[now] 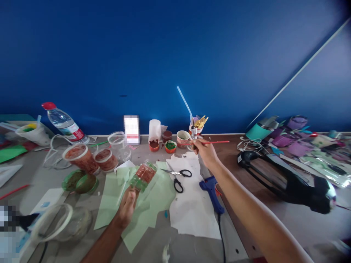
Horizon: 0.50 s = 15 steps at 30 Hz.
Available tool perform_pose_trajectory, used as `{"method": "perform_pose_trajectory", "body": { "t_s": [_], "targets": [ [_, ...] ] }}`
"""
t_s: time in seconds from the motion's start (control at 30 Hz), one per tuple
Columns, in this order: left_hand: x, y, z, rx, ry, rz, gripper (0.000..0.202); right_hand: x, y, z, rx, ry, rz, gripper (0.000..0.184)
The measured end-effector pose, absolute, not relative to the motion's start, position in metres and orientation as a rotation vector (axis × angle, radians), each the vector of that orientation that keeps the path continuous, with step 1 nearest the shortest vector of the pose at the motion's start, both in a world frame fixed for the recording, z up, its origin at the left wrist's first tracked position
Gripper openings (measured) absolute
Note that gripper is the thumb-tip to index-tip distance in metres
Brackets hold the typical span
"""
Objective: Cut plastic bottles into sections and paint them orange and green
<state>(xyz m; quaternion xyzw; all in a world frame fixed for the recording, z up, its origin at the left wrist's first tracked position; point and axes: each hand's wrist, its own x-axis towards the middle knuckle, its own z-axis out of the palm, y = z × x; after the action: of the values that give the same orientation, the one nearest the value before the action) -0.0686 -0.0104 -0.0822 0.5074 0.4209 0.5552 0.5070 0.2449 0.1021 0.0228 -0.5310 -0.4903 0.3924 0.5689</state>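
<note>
My left hand [128, 205] is closed around the lower end of a clear plastic cup [146, 174] painted brown and green, tilted above pale green paper [161, 191]. A thin red-handled paintbrush [219, 142] is pinched in my right hand [205, 150]. Its tip points left, close to a patterned paper cup [182, 137]; whether it touches the cup I cannot tell. Just left of that stand a small orange pot of green paint [170, 147] and another of brown paint [154, 145]. Black-handled scissors [181, 174] lie open between my hands.
A blue glue gun [212, 195] lies under my right forearm. Brown-painted cups [82, 157], green-painted pieces [87, 183] and a red-capped water bottle [65, 124] are at left. At right lie a black curved device [285, 179] and a teal cup [257, 129]. A blue wall [175, 54] closes the back.
</note>
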Motion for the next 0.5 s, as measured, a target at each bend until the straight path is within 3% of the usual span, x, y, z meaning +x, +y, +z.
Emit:
{"method": "perform_pose_trajectory", "body": {
  "t_s": [0.5],
  "targets": [
    [-0.067, -0.010, -0.077, 1.312, 1.019, 1.276, 0.058, 0.247, 0.036, 0.000, -0.973, -0.670, 1.461, 0.020]
  ]
}}
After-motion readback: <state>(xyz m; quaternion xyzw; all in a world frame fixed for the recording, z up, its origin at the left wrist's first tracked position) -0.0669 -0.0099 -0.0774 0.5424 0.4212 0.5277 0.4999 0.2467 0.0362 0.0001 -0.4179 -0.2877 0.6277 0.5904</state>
